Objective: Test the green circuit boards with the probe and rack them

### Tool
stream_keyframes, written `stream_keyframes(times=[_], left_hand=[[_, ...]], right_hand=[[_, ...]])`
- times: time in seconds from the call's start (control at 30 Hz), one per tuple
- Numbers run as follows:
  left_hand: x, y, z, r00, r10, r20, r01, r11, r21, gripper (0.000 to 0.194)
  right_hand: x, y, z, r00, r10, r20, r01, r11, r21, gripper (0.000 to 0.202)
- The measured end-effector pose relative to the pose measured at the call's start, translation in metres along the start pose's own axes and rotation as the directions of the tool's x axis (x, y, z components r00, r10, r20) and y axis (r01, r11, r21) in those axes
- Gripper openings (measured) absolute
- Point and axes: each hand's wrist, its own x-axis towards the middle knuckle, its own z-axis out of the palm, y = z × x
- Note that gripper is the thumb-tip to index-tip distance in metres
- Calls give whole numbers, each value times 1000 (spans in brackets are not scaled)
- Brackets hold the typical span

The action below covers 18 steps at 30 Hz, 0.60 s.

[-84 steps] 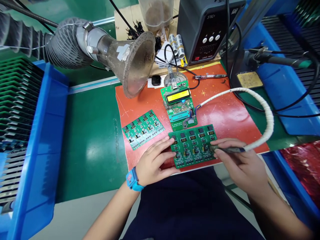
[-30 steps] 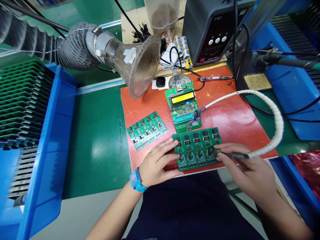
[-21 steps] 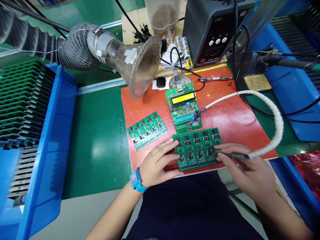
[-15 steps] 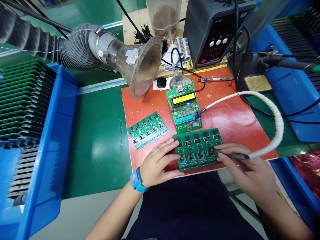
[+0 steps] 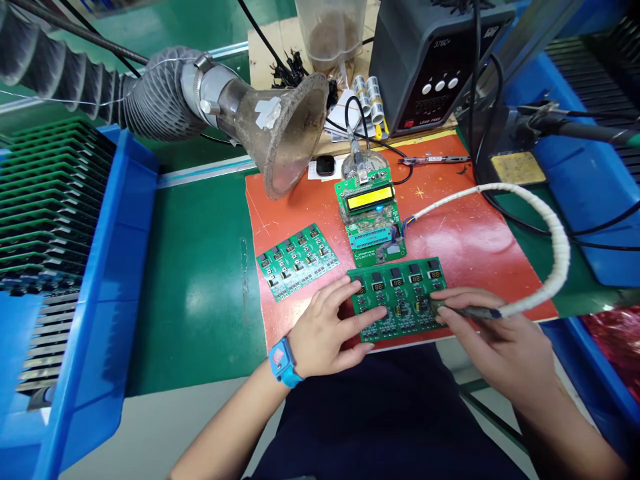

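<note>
The left hand lies flat, fingers spread, on the green board on the red mat, and should press firmly while the right hand pinches the pen tool steady.

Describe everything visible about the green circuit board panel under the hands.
The circuit board panel is a green rectangle lying flat at the near edge of the red mat. Five small lit displays run along its far edge, with rows of tiny components below. The left hand rests fingers on its left part; the right hand holds a probe at its right edge.
</note>
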Motion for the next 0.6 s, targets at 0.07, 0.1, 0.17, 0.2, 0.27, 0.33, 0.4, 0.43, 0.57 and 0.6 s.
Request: stream_keyframes(times=[0.07, 0.1, 0.17, 0.2, 0.27, 0.33, 0.4, 0.43, 0.57, 0.6], left_hand=[[1, 0, 0, 1000, -8, -9, 8, 1000, -7, 45], [1, 1, 0, 1000, -10, -18, 9, 1000, -13, 44], [2, 1, 0, 999, -11, -32, 10, 1000, -27, 44], [3, 1, -1, 999, -11, -37, 10, 999, -33, 44], [3, 1, -1, 999, -10, -44, 8, 999, -40, 43], [3, 1, -1, 999, -3, -51, 1, 999, -40, 43], [2, -1, -1, 999, 6, -54, -8, 999, -37, 43], [1, -1, -1, 998, 10, -56, -12, 999, -38, 43], [-2, -3, 1, 996, 3, -86, -7, 998, -56, 54], [-2, -3, 2, 996, -3, -89, -2, 998, -59, 59]], right_hand=[[0, 0, 0, 1000, 14, 5, -14, 1000, 3, 9], [0, 0, -1, 1000, 19, 7, -19, 1000, 4, 9], [-1, 0, -1, 1000, 23, 9, -23, 1000, 6, 9], [-1, 0, -1, 1000, 24, 8, -24, 1000, 7, 9], [-2, 0, -1, 1000, 30, 8, -30, 999, 9, 8], [-3, 1, -1, 999, 42, 14, -42, 999, 19, 9], [-3, 1, 0, 998, 53, 21, -54, 998, 30, 9], [-3, 1, 0, 998, 56, 20, -57, 998, 30, 9], [-2, 2, 1, 999, 53, 6, -53, 998, 22, 8], [-2, 2, 1, 999, 50, 3, -50, 999, 19, 8]])
